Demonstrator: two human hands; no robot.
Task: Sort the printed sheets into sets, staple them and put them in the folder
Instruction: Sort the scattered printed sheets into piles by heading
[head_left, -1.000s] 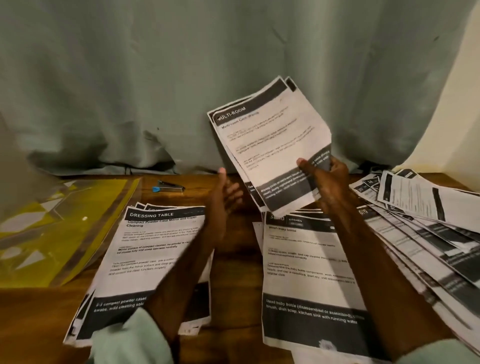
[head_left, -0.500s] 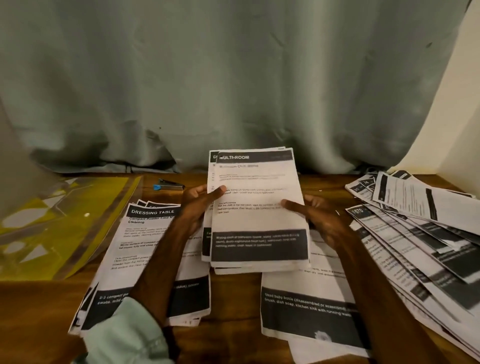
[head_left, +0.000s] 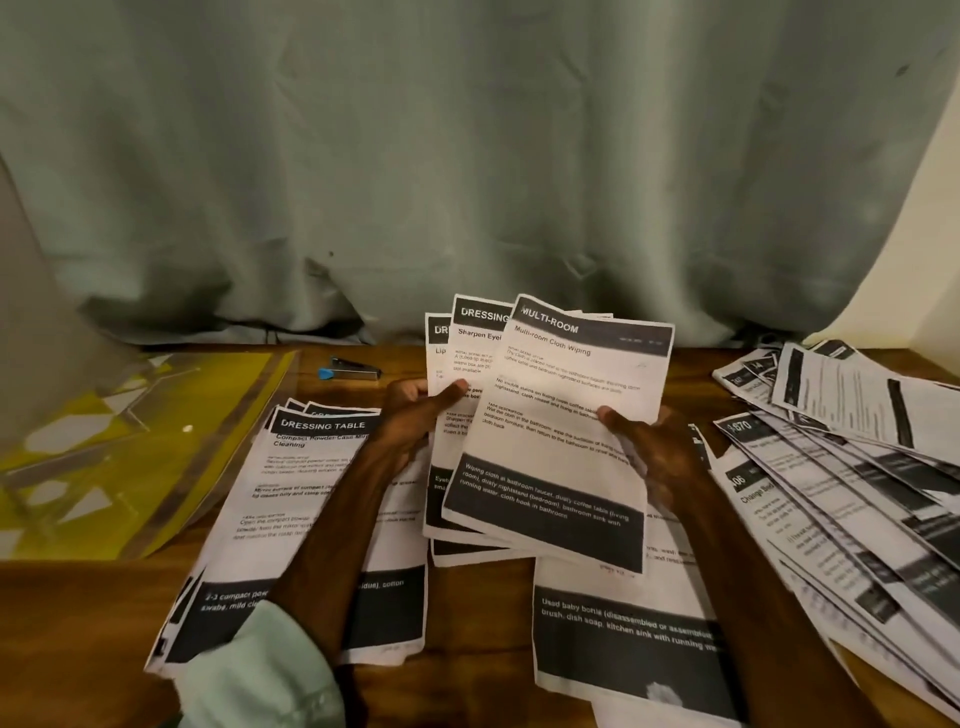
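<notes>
Currently left hand (head_left: 415, 415) and right hand (head_left: 652, 452) each pinch a side of the fanned sheets (head_left: 550, 467), held just right of the DRESSING TABLE pile (head_left: 311, 483), long axes both running front-to-back, so left hand is nearer that pile.

A grey-green curtain (head_left: 467, 156) hangs behind the wooden table (head_left: 78, 623), dimly lit.

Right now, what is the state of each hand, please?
Left hand: grips the fanned white printed sheets headed DRESSING.
Right hand: grips the white printed sheet headed MULTI-ROOM.
</notes>
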